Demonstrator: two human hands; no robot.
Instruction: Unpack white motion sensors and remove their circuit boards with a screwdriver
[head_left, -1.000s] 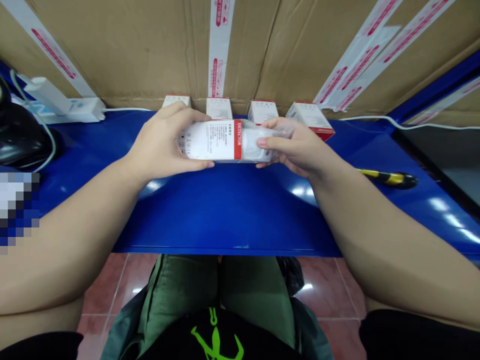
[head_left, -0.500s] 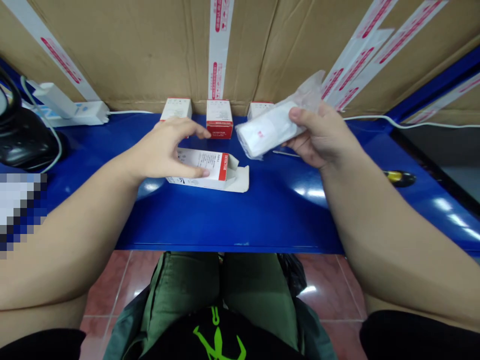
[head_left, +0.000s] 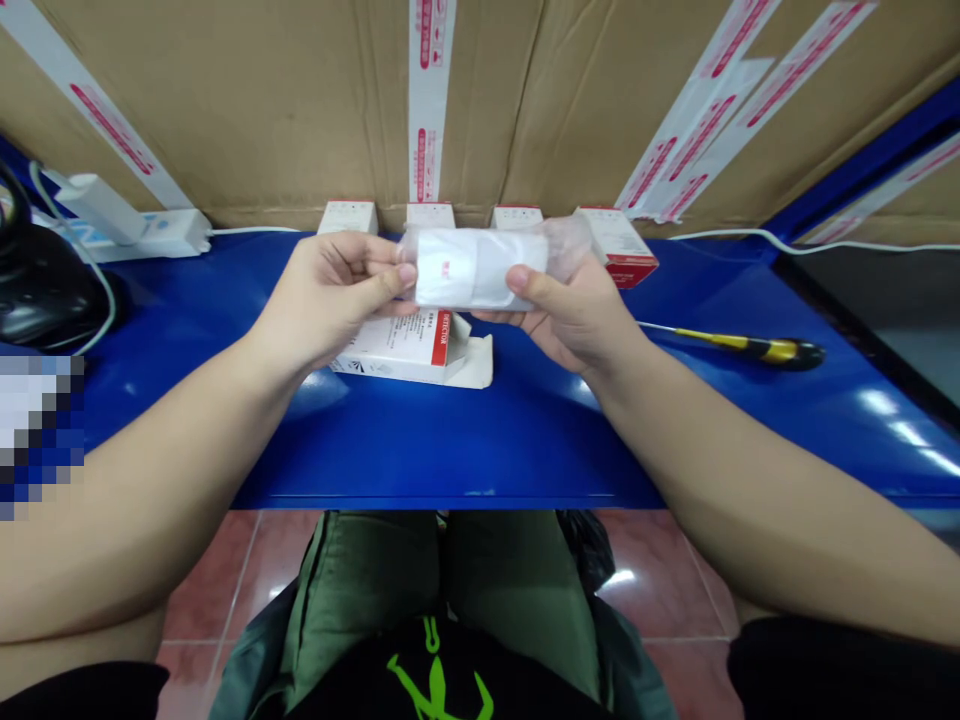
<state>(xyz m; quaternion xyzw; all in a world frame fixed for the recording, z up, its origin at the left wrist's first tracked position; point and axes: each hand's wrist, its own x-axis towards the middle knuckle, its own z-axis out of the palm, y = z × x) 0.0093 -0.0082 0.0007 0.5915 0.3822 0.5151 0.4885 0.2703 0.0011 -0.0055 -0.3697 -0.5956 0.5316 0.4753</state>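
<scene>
A white device sealed in a clear plastic bag (head_left: 480, 268) is held level above the blue bench. My left hand (head_left: 334, 295) grips its left end, and my right hand (head_left: 570, 310) grips its right end with the thumb on the front. Just below it, a white and red "DETECTOR" carton (head_left: 397, 350) lies on its side with its end flap open (head_left: 476, 367). My left hand and the bag hide part of the carton, and the hand is nearest it.
Several similar cartons (head_left: 615, 245) stand along the back of the blue bench (head_left: 450, 440) against a taped cardboard wall (head_left: 240, 110). A yellow and black screwdriver (head_left: 750, 348) lies at right. A white power strip (head_left: 142, 235) and a black object (head_left: 45, 290) sit at left.
My left hand has let go of the carton and taken the bagged device, which my right hand has brought down from upper right to the middle, above the carton.
</scene>
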